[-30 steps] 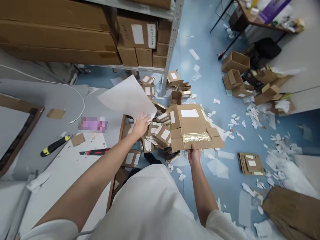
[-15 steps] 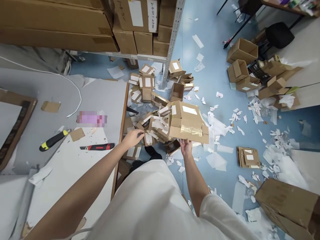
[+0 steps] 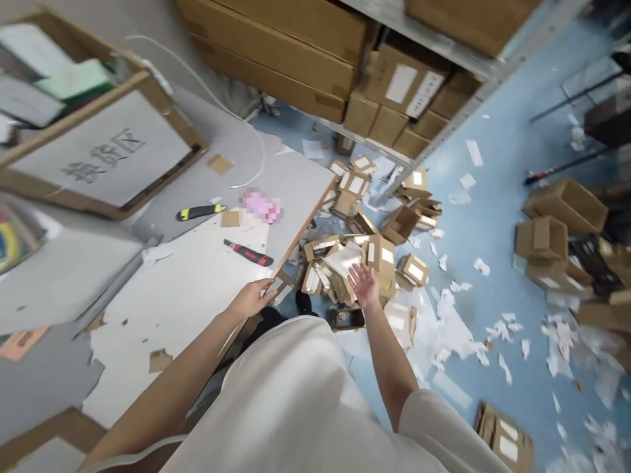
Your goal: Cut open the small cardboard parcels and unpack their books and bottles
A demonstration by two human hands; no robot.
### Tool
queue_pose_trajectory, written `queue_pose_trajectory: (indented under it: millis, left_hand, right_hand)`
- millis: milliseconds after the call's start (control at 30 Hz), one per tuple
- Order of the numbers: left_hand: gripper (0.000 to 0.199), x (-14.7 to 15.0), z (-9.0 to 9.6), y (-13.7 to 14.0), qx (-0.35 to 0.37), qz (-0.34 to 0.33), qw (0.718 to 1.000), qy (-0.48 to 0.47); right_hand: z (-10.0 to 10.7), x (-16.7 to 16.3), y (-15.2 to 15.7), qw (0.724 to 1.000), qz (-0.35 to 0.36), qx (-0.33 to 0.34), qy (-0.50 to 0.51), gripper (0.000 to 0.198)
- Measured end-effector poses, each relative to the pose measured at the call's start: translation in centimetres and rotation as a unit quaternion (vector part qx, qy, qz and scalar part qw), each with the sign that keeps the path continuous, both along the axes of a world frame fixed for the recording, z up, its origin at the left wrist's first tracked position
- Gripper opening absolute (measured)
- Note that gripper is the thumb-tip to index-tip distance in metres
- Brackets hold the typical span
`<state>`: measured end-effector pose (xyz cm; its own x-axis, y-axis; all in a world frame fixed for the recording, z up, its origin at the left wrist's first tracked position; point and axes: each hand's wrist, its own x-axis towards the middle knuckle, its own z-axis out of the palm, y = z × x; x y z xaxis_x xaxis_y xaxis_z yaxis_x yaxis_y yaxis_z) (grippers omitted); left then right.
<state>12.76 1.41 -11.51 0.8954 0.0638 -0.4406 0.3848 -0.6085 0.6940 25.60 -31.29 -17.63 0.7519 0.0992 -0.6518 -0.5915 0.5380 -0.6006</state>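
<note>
My right hand [image 3: 363, 286] is held over the heap of cardboard boxes, palm up with its fingers spread and nothing in it. A flattened cardboard box [image 3: 382, 257] with white labels lies on the heap just beyond it. My left hand [image 3: 252, 299] is at the table edge, thumb and fingers apart and bare of any object. Nearest to it on the table [image 3: 177, 289] lies a red-and-black utility knife [image 3: 250, 255]. Farther back are a yellow-and-black utility knife [image 3: 200, 211] and a pixelated pink item [image 3: 261, 205].
A lettered carton [image 3: 106, 154] full of packages stands at the table's back left. Beyond the heap rises a metal shelf [image 3: 446, 121] loaded with long boxes. Torn paper [image 3: 448, 315] litters the blue floor, and open cartons [image 3: 564, 210] stand at the right.
My right hand has let go of the flattened box, which appears to be on the heap now. My left hand has drawn back slightly. The view has turned left.
</note>
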Motion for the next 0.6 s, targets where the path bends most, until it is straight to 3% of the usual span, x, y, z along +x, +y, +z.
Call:
queue_pose_trajectory:
  millis: [100,200,300,367,433,500,600]
  left_hand:
    - [0.061,-3.2,1.1,1.6,0.037,0.08,0.996,-0.001]
    - [0.061,-8.2,2.0,2.9,0.065,0.202,0.977,-0.005]
    - [0.059,-14.7,2.9,3.0,0.075,0.343,0.936,-0.014]
    - [0.058,-19.5,3.4,2.4,0.092,0.456,0.885,-0.027]
    - [0.059,-24.3,3.8,1.3,0.148,0.592,0.79,-0.054]
    - [0.065,-28.8,4.0,-0.2,0.22,0.719,0.654,-0.08]
    - [0.082,-34.6,3.4,-2.4,0.259,0.852,0.447,-0.086]
  right_hand:
    - [0.9,3.7,4.9,0.997,0.074,-0.029,0.008,0.025]
    - [1.6,5.8,11.4,0.978,0.194,-0.074,-0.001,0.014]
    - [2.4,5.6,19.7,0.94,0.33,-0.079,-0.022,0.011]
    - [3.0,3.8,26.0,0.908,0.412,-0.071,-0.034,0.014]
    - [3.8,0.3,32.5,0.865,0.495,-0.06,-0.057,0.016]
    - [5.0,-4.7,38.4,0.803,0.586,-0.046,-0.095,0.018]
    - [7.1,-13.8,45.3,0.67,0.725,-0.036,-0.156,0.025]
